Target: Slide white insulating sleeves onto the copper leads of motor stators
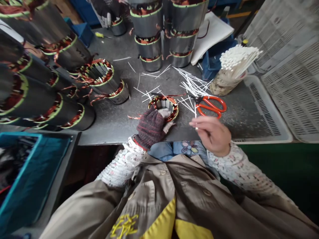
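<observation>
My left hand (151,127), in a dark knitted glove with pale fingertips, rests over the near left side of a motor stator (175,112). Its fingers wrap the rim and reach into the bore, hiding part of the windings. The stator has copper coils, green-yellow slot edging and reddish leads, and sits near the bench's front edge. Just right of it, my bare right hand (214,134) pinches a thin white stick (195,111) between thumb and fingers. Beyond that hand lie scissors (211,107) with orange-red handles. A loose pile of white sticks (193,83) spreads behind them.
Stacked stators (149,23) stand at the back, with more (72,113) along the left. A tub of white sticks (228,81) is at right beside a blue bin (208,64) and white plastic crate (276,122). A teal bin (37,159) is lower left. Another person's gloved hand (109,20) touches a stator.
</observation>
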### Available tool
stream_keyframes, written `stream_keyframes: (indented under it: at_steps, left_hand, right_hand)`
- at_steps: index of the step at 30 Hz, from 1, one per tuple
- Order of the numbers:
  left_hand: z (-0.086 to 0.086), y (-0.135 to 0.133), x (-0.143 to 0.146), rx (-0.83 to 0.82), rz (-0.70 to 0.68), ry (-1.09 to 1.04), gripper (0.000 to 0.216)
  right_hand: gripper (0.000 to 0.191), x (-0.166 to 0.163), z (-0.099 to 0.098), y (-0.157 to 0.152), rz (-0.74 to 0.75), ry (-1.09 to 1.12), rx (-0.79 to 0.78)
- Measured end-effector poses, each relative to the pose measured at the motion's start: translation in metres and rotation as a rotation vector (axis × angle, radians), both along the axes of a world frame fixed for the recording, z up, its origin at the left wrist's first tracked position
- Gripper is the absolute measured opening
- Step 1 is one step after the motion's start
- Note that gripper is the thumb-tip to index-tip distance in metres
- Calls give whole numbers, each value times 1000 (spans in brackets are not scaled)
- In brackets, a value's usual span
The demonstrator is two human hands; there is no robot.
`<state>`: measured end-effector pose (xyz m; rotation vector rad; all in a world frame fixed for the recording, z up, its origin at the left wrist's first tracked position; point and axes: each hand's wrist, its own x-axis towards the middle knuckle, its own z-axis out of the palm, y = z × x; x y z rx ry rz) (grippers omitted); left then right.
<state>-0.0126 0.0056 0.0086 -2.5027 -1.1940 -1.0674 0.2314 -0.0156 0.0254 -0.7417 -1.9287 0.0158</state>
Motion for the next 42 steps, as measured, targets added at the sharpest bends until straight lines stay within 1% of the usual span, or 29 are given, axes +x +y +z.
stream_keyframes:
  at_steps: [2,4,7,9,12,14,15,17,19,20,22,25,27,30,31,33,35,37,39,40,42]
  left_hand:
    - [1,-1,1,24,22,23,43]
    - [2,-1,1,45,37,45,51]
    - [1,-1,2,68,39,23,42]
    - [1,-1,1,49,47,13,36]
    - [1,-2,1,-55,56,54,31]
    - [2,-2,0,-116,58,67,30]
    - [2,-2,0,-123,55,63,30]
    - [3,-2,0,-95,43,48,30]
    - [4,-2,1,-66,45,43,32]
    - [4,-2,1,-55,51,44,36]
    - [5,-2,2,-37,68,49,45]
    - [5,-1,1,-16,57,64,54]
    - [4,0,0,-49,62,66,56]
    - [2,1,-1,-169,75,35,64]
    - [1,1,-1,-213,68,-1,67]
    - [1,1,-1,-313,7,-128,71]
    - [1,1,0,-396,-75,-296,63]
    - [2,1,0,-417,-122,-400,45]
    - [3,1,0,-383,-119,-403,27]
    - [5,0,0,-370,-111,-383,23]
    - [7,0,-1,-366,-90,-341,22]
  right_hand:
    - [13,-4,-7,-8,29,-9,-20]
    - [16,-2,-11,-9,18,-32,-6]
    - [22,5,-10,-9,4,-85,61]
    - [23,8,-7,-10,-10,-80,79]
    - [25,7,-6,-15,-20,9,33]
    - [29,5,-7,-18,4,91,-22]
    - [28,4,-9,-19,34,116,-51]
    - [21,1,-12,-19,126,119,-94]
    - [14,-1,-17,-19,225,68,-98]
    - [16,-1,-19,-19,258,41,-89]
    - [17,1,-24,-20,271,1,-78]
    - [11,7,-31,-23,239,-24,-90]
    - [10,8,-33,-23,217,-23,-103]
    - [11,1,-34,-16,200,-17,-125]
    - [12,-5,-34,-10,194,-5,-142]
    - [10,-20,-33,1,173,60,-203]
    - [12,-34,-31,11,137,160,-296]
    - [16,-45,-28,16,98,237,-379]
    - [19,-51,-23,15,68,256,-418]
    - [20,-52,-21,14,59,246,-425]
    - [22,-53,-18,11,42,195,-427]
